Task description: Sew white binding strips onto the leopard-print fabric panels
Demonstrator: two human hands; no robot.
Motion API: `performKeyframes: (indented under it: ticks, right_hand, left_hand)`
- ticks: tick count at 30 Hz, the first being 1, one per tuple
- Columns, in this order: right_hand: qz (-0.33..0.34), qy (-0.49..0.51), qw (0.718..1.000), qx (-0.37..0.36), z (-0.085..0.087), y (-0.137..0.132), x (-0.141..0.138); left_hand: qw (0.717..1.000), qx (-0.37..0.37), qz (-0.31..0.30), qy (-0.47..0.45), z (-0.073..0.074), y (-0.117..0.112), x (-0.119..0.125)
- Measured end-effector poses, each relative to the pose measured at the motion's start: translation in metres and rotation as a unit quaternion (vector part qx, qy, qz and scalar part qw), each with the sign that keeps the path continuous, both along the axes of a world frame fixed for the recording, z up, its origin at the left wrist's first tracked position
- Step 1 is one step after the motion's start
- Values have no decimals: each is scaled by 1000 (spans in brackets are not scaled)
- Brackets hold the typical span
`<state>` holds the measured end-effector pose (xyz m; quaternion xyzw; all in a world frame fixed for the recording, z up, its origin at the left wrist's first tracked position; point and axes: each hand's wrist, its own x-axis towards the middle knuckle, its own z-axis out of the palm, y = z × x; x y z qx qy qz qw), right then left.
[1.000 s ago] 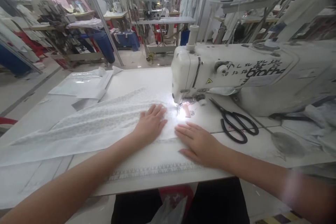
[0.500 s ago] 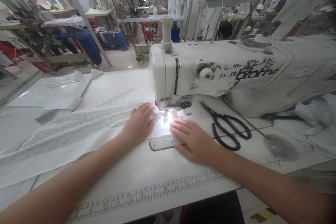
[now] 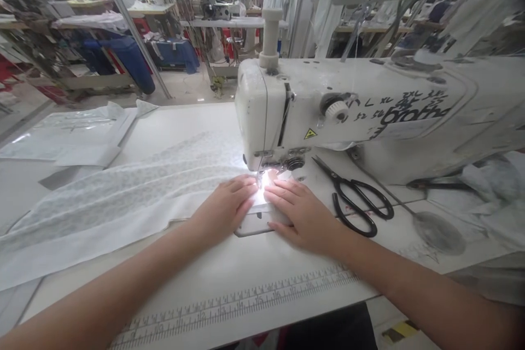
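Observation:
A long piece of white fabric with a pale grey pattern [image 3: 123, 190] runs across the table to the lit needle area of a white sewing machine [image 3: 320, 104]. My left hand [image 3: 223, 206] lies on the fabric just left of the needle, fingers stretched forward and thumb apart. Flat on the fabric's near end, to the right of the needle, rests my right hand [image 3: 303, 210], its fingers extended and slightly spread. The fingertips of both hands are close together beside the presser foot. Bright light washes out the cloth there, and its edge under the fingers is hard to see.
Black-handled scissors [image 3: 355, 194] lie right of my right hand. Past them are a round, flat grey piece on a thin rod [image 3: 438, 231] and crumpled cloth [image 3: 492, 191]. A printed ruler strip [image 3: 238, 306] follows the front edge. Plastic-covered sheets [image 3: 69, 134] lie far left.
My left hand has moved right, closer to the needle and to my right hand. My right hand has barely moved. The view has shifted slightly.

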<state>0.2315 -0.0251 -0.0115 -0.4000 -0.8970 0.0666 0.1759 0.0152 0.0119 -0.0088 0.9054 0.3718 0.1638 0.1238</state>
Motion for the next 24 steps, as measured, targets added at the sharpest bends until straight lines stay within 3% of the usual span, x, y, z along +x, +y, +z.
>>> performKeyframes:
  ticks: [13,19,24]
  right_hand:
    - [-6,-1,1000,-5,3,-2,0]
    - [31,8,999,6,4,-11,5]
    - [35,9,999,17,3,-14,6]
  left_hand:
    - [1000,14,-12,0,2,0,-1]
    - [996,-25,-83,-3,11,-8,-7]
    - [996,-32,-87,2,13,-3,-9]
